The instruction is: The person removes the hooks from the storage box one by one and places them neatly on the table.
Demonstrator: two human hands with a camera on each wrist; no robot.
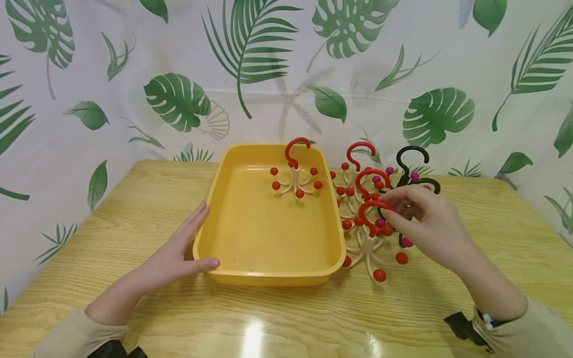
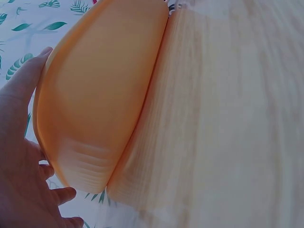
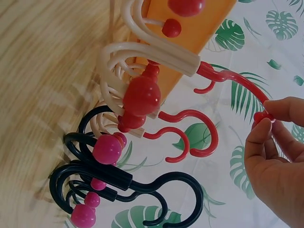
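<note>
A yellow plastic tray (image 1: 268, 279) sits on the table, its near-left corner framed by my left hand (image 1: 163, 261). The thumb lies over the rim and the fairly straight fingers touch the outer wall, as the left wrist view also shows. To the right of the tray, my right hand (image 1: 425, 223) pinches the tip of the red hook of a cream multi-arm hanger (image 1: 369, 244) with red ball ends. This hanger stands upright, hook up; in the right wrist view thumb and fingertips (image 3: 260, 127) meet on the hook. A similar red-hooked hanger (image 1: 294, 175) stands inside the tray, towards the back.
More cream hangers with red hooks (image 1: 358, 146) cluster along the tray's right side. Beside them are black hangers (image 3: 173, 178) with pink ball ends, partly behind my right hand. A leaf-patterned cloth (image 1: 286, 59) hangs behind the wooden table (image 1: 170, 318).
</note>
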